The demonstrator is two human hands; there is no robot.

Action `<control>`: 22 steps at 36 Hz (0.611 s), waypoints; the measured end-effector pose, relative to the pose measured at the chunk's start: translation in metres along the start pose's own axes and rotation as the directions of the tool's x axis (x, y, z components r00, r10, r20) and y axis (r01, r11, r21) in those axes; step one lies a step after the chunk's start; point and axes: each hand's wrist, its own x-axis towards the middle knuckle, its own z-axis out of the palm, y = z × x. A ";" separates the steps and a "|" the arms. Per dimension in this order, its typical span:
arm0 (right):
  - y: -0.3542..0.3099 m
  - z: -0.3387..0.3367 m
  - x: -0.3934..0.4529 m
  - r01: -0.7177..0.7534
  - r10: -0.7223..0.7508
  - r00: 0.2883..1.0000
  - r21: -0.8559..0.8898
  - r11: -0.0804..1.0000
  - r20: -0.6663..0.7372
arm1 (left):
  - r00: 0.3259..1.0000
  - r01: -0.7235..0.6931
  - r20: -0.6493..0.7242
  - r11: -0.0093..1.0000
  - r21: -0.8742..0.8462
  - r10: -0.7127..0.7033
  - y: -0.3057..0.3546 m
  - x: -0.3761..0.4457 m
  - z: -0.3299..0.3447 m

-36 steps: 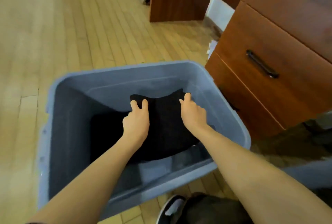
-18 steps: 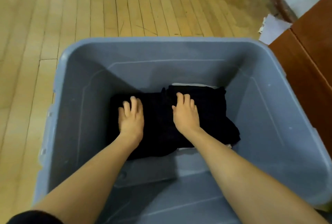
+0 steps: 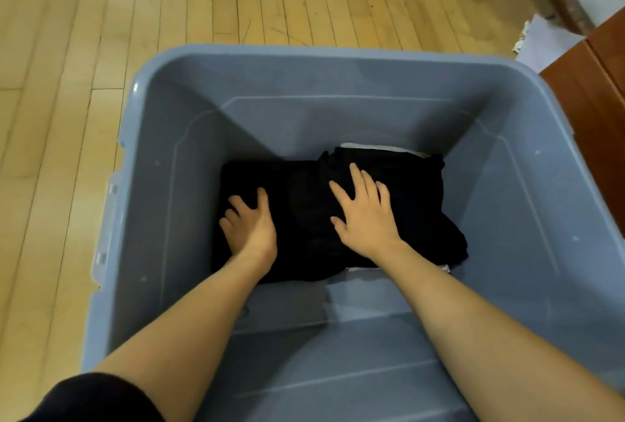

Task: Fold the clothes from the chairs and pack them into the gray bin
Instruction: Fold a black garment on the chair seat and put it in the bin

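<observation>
Folded black garment (image 3: 304,218) on the floor of the gray bin (image 3: 304,60), nearer its right wall. Left hand (image 3: 248,225) flat on its left part, right hand (image 3: 363,215) spread on its middle. Bare bin floor toward near wall.

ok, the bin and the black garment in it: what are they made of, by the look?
Gray bin: looks like molded plastic, smooth with a slight sheen; rounded rim and molded ridge lines. Black garment: soft matte fabric, folded and creased under both hands; weave not discernible.
</observation>
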 end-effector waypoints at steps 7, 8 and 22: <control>-0.010 -0.003 -0.006 0.021 -0.021 1.000 -0.010 1.000 -0.023 | 0.999 -0.050 -0.008 0.993 -0.102 0.049 -0.004 0.004 0.003; -0.013 -0.004 -0.006 0.012 -0.013 1.000 -0.008 1.000 -0.018 | 0.997 -0.073 -0.022 0.988 -0.140 0.070 -0.005 0.004 0.002; -0.028 -0.009 -0.004 0.127 -0.132 0.991 -0.174 0.977 -0.015 | 0.996 -0.056 -0.043 0.913 0.404 0.081 -0.009 0.002 -0.012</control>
